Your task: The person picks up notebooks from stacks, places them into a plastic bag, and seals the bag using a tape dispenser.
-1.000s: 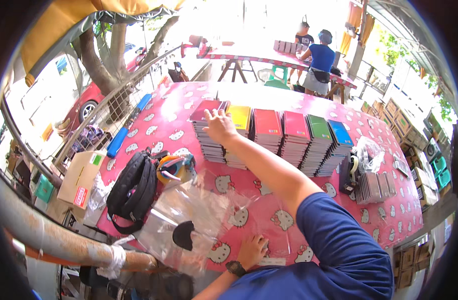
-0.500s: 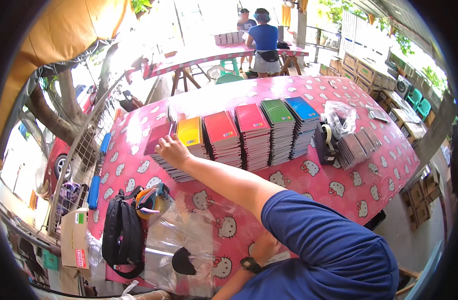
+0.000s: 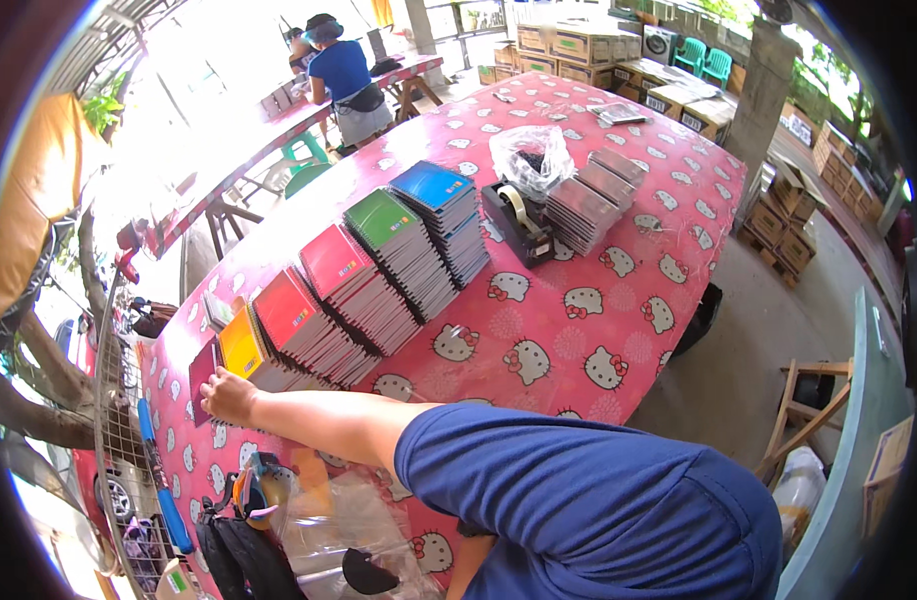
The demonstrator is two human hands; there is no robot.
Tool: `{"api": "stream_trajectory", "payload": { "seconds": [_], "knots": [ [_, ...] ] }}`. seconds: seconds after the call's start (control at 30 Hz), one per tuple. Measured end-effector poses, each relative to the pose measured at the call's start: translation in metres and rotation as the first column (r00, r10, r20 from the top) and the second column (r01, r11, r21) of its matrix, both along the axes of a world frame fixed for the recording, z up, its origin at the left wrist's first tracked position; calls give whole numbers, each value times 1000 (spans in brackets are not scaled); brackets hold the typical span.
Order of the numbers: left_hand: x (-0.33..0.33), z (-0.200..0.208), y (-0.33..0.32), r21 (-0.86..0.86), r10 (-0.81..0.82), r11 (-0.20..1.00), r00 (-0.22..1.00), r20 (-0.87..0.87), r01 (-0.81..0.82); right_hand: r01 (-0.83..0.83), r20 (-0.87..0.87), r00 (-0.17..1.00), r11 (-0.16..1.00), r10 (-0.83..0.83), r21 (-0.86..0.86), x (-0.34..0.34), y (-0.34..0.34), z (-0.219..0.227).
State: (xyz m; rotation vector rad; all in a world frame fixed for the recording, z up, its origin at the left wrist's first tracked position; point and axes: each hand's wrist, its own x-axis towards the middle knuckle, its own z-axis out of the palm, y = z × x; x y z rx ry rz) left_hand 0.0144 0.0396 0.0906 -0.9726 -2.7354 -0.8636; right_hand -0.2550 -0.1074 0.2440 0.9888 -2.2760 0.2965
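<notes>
A row of stacked spiral notebooks crosses the table: a yellow one (image 3: 243,343) tops the leftmost full stack in sight, then two red ones (image 3: 287,308), (image 3: 337,260), a green one (image 3: 382,218) and a blue one (image 3: 432,185). At the row's left end lies a maroon notebook (image 3: 203,378). My right hand (image 3: 229,398) reaches across to it, fingers curled at its near edge. My left forearm (image 3: 473,565) shows below the right sleeve, which hides the hand.
Right of the stacks stand a black tape dispenser (image 3: 524,225), a crumpled plastic bag (image 3: 531,160) and piled brownish packs (image 3: 584,205). A black backpack (image 3: 244,545) and clear plastic sheeting (image 3: 329,520) lie near me. Two people work at the far table (image 3: 264,125).
My view has swung to the right, so the stacks sit further left and tilted in the picture. My right hand stays at the maroon notebook; my left hand has gone behind the right sleeve.
</notes>
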Motion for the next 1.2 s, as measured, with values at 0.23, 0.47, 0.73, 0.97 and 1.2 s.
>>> {"api": "stream_trajectory", "payload": {
  "seconds": [0.23, 0.47, 0.73, 0.97, 1.2],
  "knots": [
    [-1, 3, -7, -1, 20, 1000, 1000, -10, -20, -23, 2, 1000, 1000, 23, 3, -4, -12, 4],
    [-1, 4, 10, 70, 8, 998, 1000, -16, -7, 19, -97, 995, 999, -17, 27, -19, 21, 17],
    [-16, -52, -17, 778, -33, 469, 871, 489, -419, -269, 458, 712, 810, 532, -522, 110, 154, 89],
    [-37, 9, -41, 616, -463, 495, 414, 784, -613, 67, 989, 60, 988, 134, -138, 134, 303, -70],
    [-32, -42, -31, 266, 187, 777, 613, 767, -571, -167, 134, 967, 937, 216, -306, 56, 165, 10]
  ]
}}
